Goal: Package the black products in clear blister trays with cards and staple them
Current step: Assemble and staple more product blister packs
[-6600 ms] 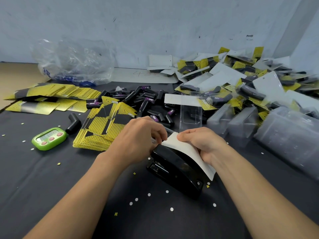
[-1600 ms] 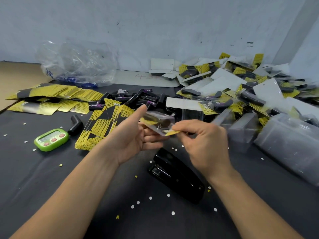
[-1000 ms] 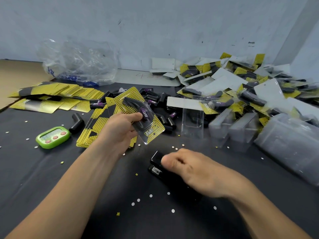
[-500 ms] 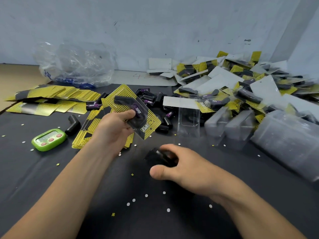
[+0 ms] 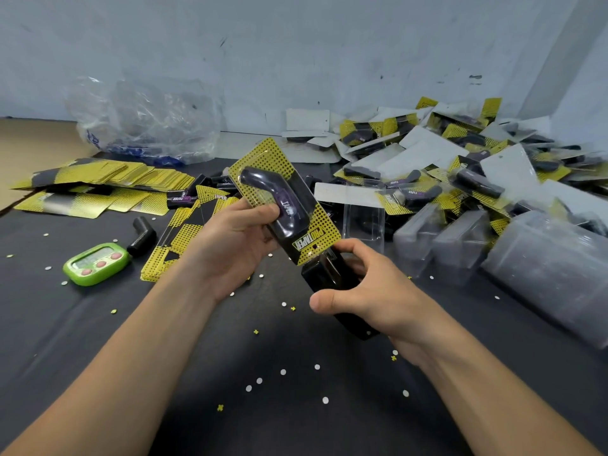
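Note:
My left hand (image 5: 235, 240) grips a blister pack (image 5: 284, 200): a clear tray over a yellow-and-black card with a black angled product inside. Its lower edge with the printed name sits at the mouth of the black stapler (image 5: 332, 281). My right hand (image 5: 368, 292) is curled around the stapler, thumb on its near side, fingers over the top. The stapler's rear end rests on the black table (image 5: 164, 357).
Loose yellow cards (image 5: 174, 245) lie left of my hands, more cards (image 5: 98, 179) further back. Loose black products (image 5: 143, 233), a green timer (image 5: 95, 263), an empty clear tray (image 5: 363, 218), stacked trays (image 5: 460, 241) and finished packs (image 5: 444, 166) surround the spot. A plastic bag (image 5: 144, 123) sits behind.
My right hand closed around the stapler and raised its front end. My left hand brought the pack's lower edge down to the stapler's mouth.

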